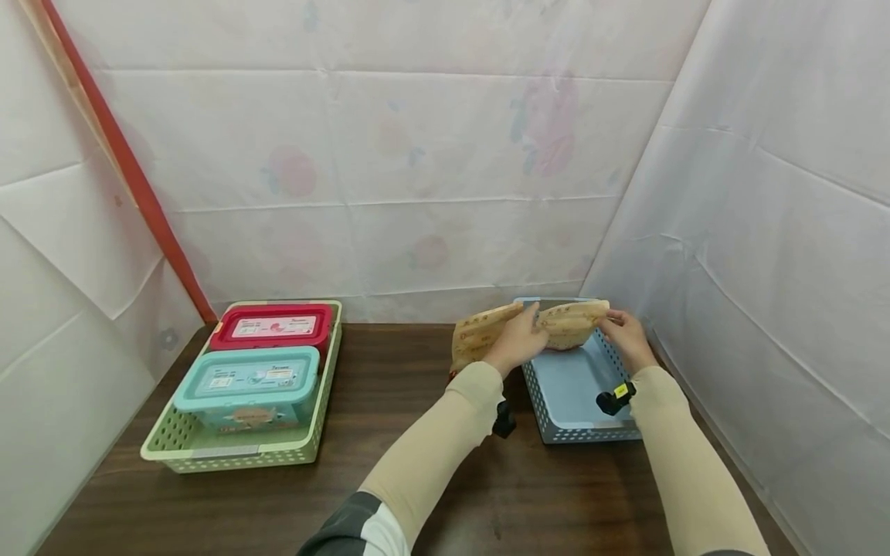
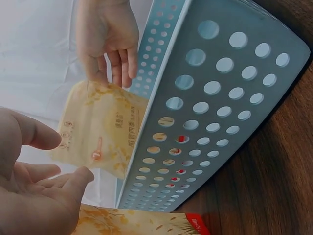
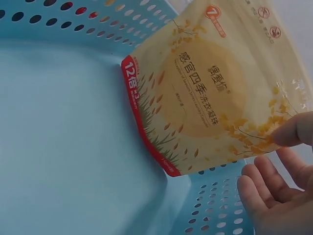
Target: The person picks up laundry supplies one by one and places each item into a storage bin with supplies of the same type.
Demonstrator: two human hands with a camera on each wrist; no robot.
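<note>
A yellow laundry-pod bag (image 1: 573, 324) with a red lower edge stands at the back of the light blue basket (image 1: 573, 390). My right hand (image 1: 626, 340) pinches its right side between thumb and fingers, as the right wrist view shows on the bag's printed front (image 3: 195, 103). Close to the bag's left side is my left hand (image 1: 518, 340), thumb and fingers spread apart around nothing in the left wrist view. A second yellow bag (image 1: 480, 336) stands outside the basket, left of it, partly behind the left hand; its red corner (image 2: 195, 224) shows low in the left wrist view.
At the left of the brown table (image 1: 396, 386) sits a green basket (image 1: 316, 409). It holds a red-lidded box (image 1: 271, 326) and a teal-lidded box (image 1: 250, 378). White sheeting (image 1: 417, 154) walls the back and both sides.
</note>
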